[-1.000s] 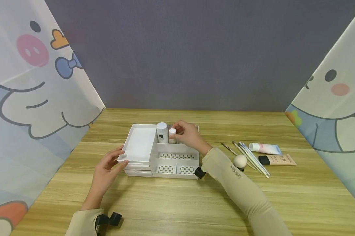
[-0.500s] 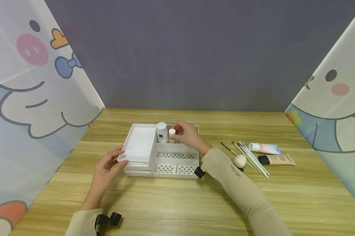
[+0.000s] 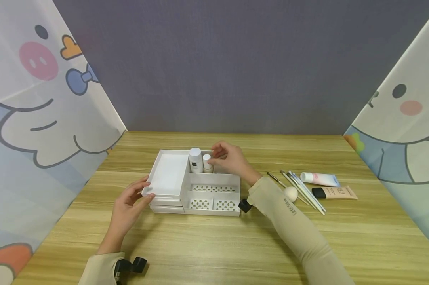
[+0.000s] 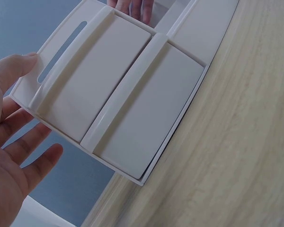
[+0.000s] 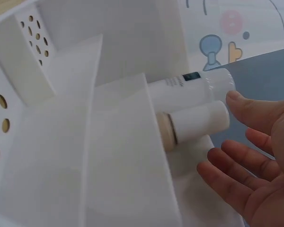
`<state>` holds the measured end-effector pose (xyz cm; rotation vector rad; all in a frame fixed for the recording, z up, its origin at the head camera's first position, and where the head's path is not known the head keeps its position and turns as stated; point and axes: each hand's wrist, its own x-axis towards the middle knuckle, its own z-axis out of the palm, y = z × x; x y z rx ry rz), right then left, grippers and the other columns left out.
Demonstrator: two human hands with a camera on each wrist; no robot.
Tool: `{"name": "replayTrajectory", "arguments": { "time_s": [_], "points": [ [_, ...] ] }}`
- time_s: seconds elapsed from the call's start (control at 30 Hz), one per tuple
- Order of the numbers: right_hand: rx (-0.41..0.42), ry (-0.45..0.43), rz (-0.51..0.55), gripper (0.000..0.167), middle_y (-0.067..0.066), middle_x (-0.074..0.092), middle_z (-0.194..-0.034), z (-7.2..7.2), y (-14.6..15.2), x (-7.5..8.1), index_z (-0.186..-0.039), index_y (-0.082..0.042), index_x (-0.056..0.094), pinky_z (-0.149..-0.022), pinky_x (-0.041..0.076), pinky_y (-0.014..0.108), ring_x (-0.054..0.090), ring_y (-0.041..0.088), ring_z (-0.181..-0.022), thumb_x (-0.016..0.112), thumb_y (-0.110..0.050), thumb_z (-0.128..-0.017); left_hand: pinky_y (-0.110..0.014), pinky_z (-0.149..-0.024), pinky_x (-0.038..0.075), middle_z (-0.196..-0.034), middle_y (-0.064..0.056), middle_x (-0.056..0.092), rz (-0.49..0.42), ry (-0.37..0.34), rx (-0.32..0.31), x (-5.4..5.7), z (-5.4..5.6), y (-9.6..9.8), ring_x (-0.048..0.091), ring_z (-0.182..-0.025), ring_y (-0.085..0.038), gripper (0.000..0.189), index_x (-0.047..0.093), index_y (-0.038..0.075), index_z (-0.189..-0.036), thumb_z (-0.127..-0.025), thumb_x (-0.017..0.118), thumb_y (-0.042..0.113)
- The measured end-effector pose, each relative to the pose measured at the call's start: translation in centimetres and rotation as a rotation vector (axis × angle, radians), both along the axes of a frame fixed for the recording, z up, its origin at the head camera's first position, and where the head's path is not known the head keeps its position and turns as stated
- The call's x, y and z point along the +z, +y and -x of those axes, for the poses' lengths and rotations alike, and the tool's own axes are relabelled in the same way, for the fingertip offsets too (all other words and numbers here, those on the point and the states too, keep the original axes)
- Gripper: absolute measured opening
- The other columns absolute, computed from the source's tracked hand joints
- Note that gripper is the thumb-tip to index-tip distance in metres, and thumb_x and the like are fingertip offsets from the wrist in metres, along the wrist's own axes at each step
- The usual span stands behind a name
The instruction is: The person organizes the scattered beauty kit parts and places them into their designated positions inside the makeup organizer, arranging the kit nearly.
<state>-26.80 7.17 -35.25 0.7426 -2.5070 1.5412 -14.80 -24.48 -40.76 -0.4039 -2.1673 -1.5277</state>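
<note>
A white plastic desktop organizer [image 3: 212,183] stands on the table, with two drawers at its left front and perforated compartments at its right. My left hand [image 3: 128,205] holds its left front corner, thumb on the front and fingers along the side. A tall white bottle [image 3: 195,160] stands upright in the rear compartment. Beside it is a smaller white-capped bottle [image 3: 207,164] with a beige lower part. My right hand [image 3: 232,160] is just right of the small bottle, fingers apart and holding nothing. In the right wrist view, a gap separates the thumb from the small bottle's cap [image 5: 201,122].
To the right lie several makeup brushes [image 3: 308,194], a white sponge [image 3: 290,194], a white-capped pink and blue tube [image 3: 320,179] and a black-capped beige tube [image 3: 335,193]. A dark panel [image 3: 235,71] rises behind the wooden table [image 3: 196,249].
My right hand has let go of the small bottle and moved slightly right and up, its fingers spreading. The small bottle stays in the rear compartment. My left hand has not moved.
</note>
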Motion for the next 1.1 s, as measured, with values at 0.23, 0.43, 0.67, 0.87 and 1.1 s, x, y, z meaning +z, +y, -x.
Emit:
{"name": "replayTrajectory", "arguments": {
  "time_s": [0.23,0.43,0.67,0.87,1.1],
  "points": [
    [-0.027,-0.017,0.010,0.041,0.013,0.070,-0.104,-0.1,1.3,0.8,-0.114,0.001,0.063,-0.085,0.057,0.035,0.067,0.026,-0.093,0.084,-0.010,-0.080,-0.013,-0.092,0.049,-0.132,-0.013,0.062,-0.006,0.006,0.000,0.0,-0.1,0.0,0.059,-0.114,0.001,0.031,0.065,-0.010,-0.111,-0.081,0.070,-0.018],
    [-0.069,0.018,0.040,0.039,0.016,0.069,-0.104,0.1,3.1,1.3,-0.114,0.000,0.064,-0.082,0.057,0.039,0.068,0.028,-0.093,0.083,-0.008,-0.081,-0.013,-0.092,0.048,-0.132,-0.013,0.062,-0.007,-0.001,0.002,0.1,-0.2,0.1,0.058,-0.114,0.001,0.031,0.065,-0.010,-0.111,-0.082,0.070,-0.018],
    [-0.110,-0.005,0.061,0.041,0.016,0.067,-0.106,0.0,5.8,2.0,-0.119,0.000,0.061,-0.084,0.056,0.037,0.066,0.028,-0.097,0.081,-0.010,-0.084,-0.013,-0.092,0.048,-0.132,-0.010,0.062,-0.001,-0.007,0.004,0.1,-0.1,0.0,0.058,-0.113,0.001,0.031,0.065,-0.009,-0.111,-0.082,0.070,-0.017],
    [-0.150,0.020,0.057,0.039,0.019,0.066,-0.106,0.2,8.0,2.1,-0.118,0.001,0.060,-0.077,0.054,0.026,0.066,0.028,-0.095,0.079,-0.007,-0.086,-0.012,-0.091,0.048,-0.132,-0.010,0.061,0.000,-0.007,0.008,0.2,-0.1,0.0,0.059,-0.113,0.001,0.031,0.065,-0.009,-0.112,-0.083,0.070,-0.017],
    [-0.203,0.038,0.024,0.040,0.022,0.065,-0.109,0.1,10.5,1.8,-0.119,0.001,0.060,-0.075,0.052,0.020,0.064,0.019,-0.092,0.079,-0.011,-0.087,-0.013,-0.091,0.049,-0.132,-0.006,0.062,-0.009,-0.003,-0.002,0.2,-0.1,0.0,0.059,-0.113,0.001,0.031,0.065,-0.010,-0.111,-0.082,0.070,-0.018]
  ]
}}
